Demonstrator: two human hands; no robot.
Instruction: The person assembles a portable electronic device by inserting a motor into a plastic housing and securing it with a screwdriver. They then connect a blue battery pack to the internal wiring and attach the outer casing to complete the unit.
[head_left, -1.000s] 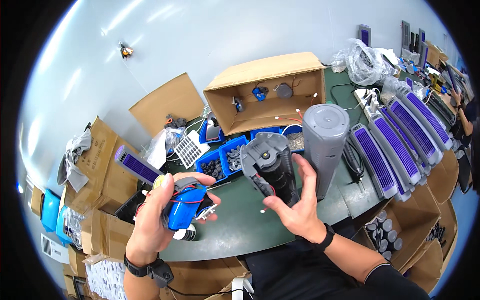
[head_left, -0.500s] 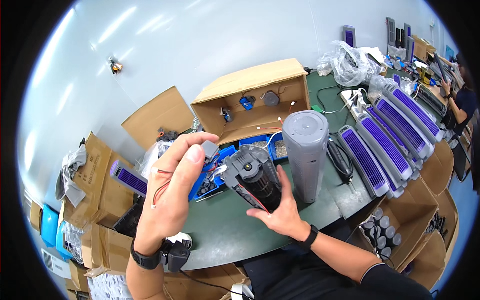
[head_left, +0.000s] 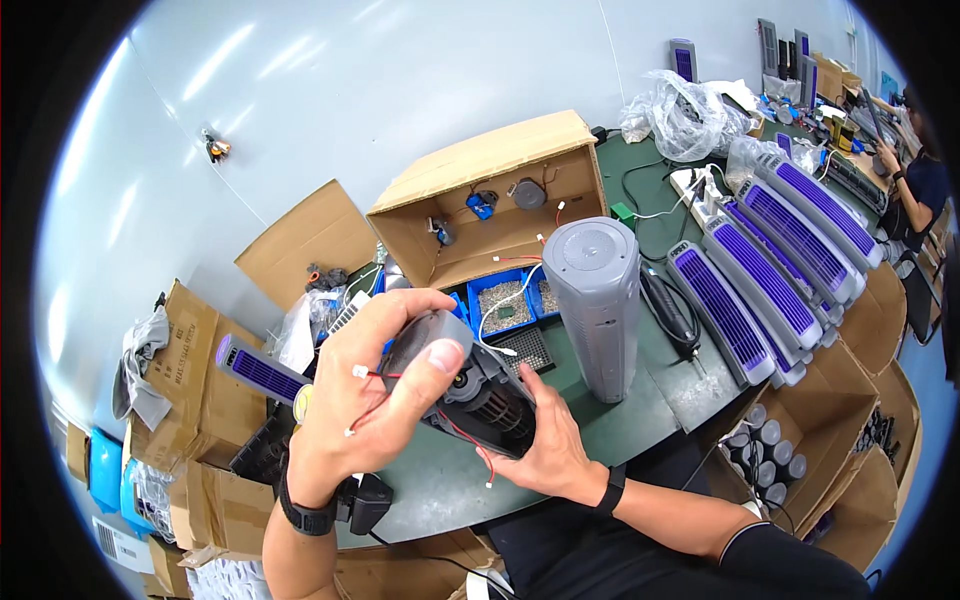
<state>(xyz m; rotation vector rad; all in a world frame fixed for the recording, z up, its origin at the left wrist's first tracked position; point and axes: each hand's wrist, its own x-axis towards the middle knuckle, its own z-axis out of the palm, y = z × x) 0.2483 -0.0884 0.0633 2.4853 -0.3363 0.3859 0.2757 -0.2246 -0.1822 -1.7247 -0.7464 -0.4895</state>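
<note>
A dark grey fan assembly with a black cylindrical rotor is gripped in my right hand, fingers along its side. My left hand is closed on a grey part at the assembly's upper end, thumb pressed over it. Much of that part is hidden behind the fingers. Thin red wires with white plugs hang out between my left fingers and down the side of the assembly. To the right, apart from both hands, an upright grey tower housing stands on the green table.
Behind the housing lies a cardboard box holding several motors. Blue bins of small parts sit before it. A black corded tool and purple-grilled tower fans lie to the right. A box of cylinders stands below. Another person works far right.
My left hand has moved right and down, bringing the grey part onto the fan assembly's upper end. The assembly has shifted slightly left and down, and the whole view has turned a little.
</note>
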